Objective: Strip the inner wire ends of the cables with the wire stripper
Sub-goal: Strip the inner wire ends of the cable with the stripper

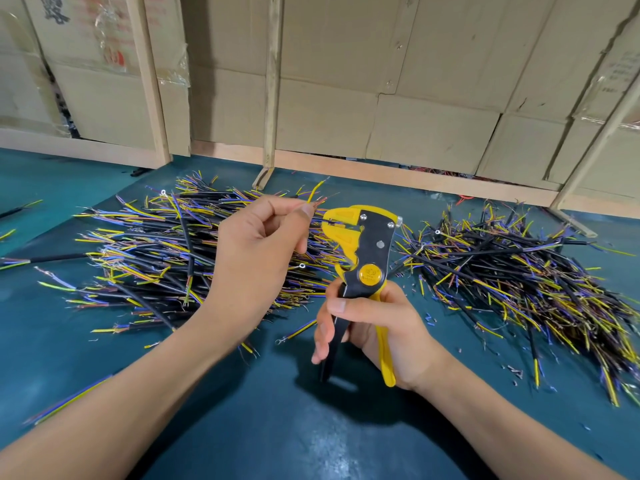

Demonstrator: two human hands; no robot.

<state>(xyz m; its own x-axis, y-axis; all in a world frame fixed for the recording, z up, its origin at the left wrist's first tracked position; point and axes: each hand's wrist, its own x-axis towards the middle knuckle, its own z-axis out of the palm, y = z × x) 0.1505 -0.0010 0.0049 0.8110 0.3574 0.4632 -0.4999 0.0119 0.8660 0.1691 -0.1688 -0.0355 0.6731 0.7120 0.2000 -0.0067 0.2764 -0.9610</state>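
Observation:
My left hand (258, 251) pinches a short cable between thumb and fingers. Its thin inner wire ends (317, 199), one of them yellow, stick out past my fingertips and one reaches into the jaws of the wire stripper (363, 244). The stripper is yellow and black and stands upright above the mat. My right hand (374, 327) grips its two handles from below, fingers curled round the black handle, with the yellow handle against my palm. The jaws point left toward my left hand.
A big heap of black cables with yellow, blue and brown inner wires (156, 251) lies on the teal mat (277, 427) to the left. A second heap (519, 271) lies to the right. Cardboard boxes and wooden battens (272, 84) wall off the back.

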